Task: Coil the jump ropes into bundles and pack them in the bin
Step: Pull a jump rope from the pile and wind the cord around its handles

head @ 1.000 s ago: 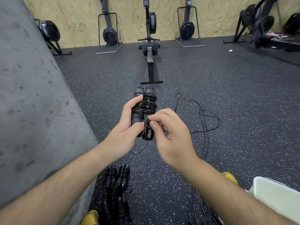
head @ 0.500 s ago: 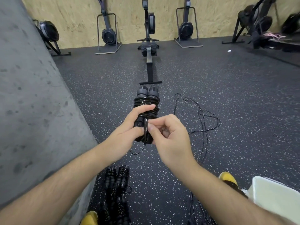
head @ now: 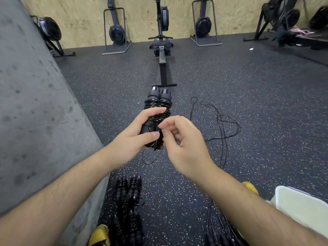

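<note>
A person's left hand (head: 131,139) grips a jump rope bundle (head: 158,105), held in the air just on the near side of the rowing machine (head: 162,57). The bundle's two handle caps point at the machine's rear foot. Half a second ago the right hand (head: 184,146) pinched the cord end flat against the bundle. Now its thumb and forefinger sit a shade looser and are drawn to the right, the other fingers curled toward the palm. The left hand's grip is unchanged.

Motion blur smears the right fingertips, so it cannot be told whether they hold the thin cord. The left thumb lies across the lower handles and the fingers wrap round from the far side, hiding the middle of the bundle. A short tail (head: 150,158) of cord hangs in a loop below the left hand.

Glossy black cord winds in tight rings round matte, ribbed dark handles. Nearer than the rowing machine and to its right, a loose jump rope (head: 221,125) sprawls in thin tangled loops on the speckled rubber floor (head: 106,86). Nearer still, finished bundles (head: 128,189) lie beside the rough concrete wall (head: 35,103), the nearest of them cut off by the frame's bottom edge. The white plastic bin (head: 301,208), well to the near right of the machine, shows only one rounded corner. Yellow shoes (head: 99,234) peek in at the bottom.
</note>
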{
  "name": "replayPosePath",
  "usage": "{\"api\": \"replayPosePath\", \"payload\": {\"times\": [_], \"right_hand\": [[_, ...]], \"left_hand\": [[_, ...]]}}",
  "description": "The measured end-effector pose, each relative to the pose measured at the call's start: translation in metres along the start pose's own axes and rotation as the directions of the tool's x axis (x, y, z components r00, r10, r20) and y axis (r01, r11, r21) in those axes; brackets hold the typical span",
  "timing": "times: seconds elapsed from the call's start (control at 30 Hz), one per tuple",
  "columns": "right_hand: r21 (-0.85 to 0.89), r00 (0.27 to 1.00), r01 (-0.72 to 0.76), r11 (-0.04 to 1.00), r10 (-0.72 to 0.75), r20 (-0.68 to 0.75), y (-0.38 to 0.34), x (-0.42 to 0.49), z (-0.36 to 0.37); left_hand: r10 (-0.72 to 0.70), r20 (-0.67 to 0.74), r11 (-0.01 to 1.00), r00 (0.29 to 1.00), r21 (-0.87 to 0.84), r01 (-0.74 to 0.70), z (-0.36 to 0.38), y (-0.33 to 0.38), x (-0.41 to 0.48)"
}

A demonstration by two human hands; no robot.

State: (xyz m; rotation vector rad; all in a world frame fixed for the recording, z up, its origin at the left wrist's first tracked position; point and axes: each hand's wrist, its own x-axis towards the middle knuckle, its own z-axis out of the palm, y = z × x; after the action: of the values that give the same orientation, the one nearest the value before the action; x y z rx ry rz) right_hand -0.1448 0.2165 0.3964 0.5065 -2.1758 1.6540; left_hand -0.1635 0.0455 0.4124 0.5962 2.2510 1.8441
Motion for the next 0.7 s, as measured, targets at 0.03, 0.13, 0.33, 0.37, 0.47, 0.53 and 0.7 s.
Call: {"api": "replayPosePath", "payload": {"times": [0.03,0.13,0.33,0.37,0.47,0.53,0.7], "right_hand": [[-0.005,1.000,-0.002,1.000,0.002,0.012,-0.001,0.000,0.000],[-0.069,1.000,-0.001,0.998,0.003,0.028,-0.003,-0.002,0.002],[-0.107,0.976,-0.211,0.972,0.202,-0.085,-0.009,0.000,0.010],[-0.103,0.968,-0.242,0.965,0.233,-0.095,-0.010,0.001,0.010],[-0.055,0.942,-0.318,0.946,0.309,-0.128,-0.011,0.001,0.015],[-0.011,0.925,-0.353,0.935,0.348,-0.152,-0.009,0.001,0.018],[0.093,0.895,-0.427,0.900,0.435,-0.104,0.000,0.005,0.022]], "left_hand": [[0.015,-0.012,0.999,1.000,0.046,-0.015,-0.001,-0.001,0.000],[0.030,-0.046,0.981,0.999,0.194,-0.020,-0.003,-0.005,0.001],[0.102,-0.037,0.938,0.994,0.338,-0.083,0.012,-0.005,0.002],[0.108,-0.039,0.933,0.993,0.348,-0.088,0.014,-0.006,0.003],[0.127,-0.037,0.917,0.991,0.386,-0.104,0.015,-0.007,0.005],[0.145,-0.039,0.907,0.989,0.404,-0.117,0.016,-0.007,0.007],[0.139,-0.060,0.896,0.988,0.433,-0.100,0.017,-0.010,0.011]]}}
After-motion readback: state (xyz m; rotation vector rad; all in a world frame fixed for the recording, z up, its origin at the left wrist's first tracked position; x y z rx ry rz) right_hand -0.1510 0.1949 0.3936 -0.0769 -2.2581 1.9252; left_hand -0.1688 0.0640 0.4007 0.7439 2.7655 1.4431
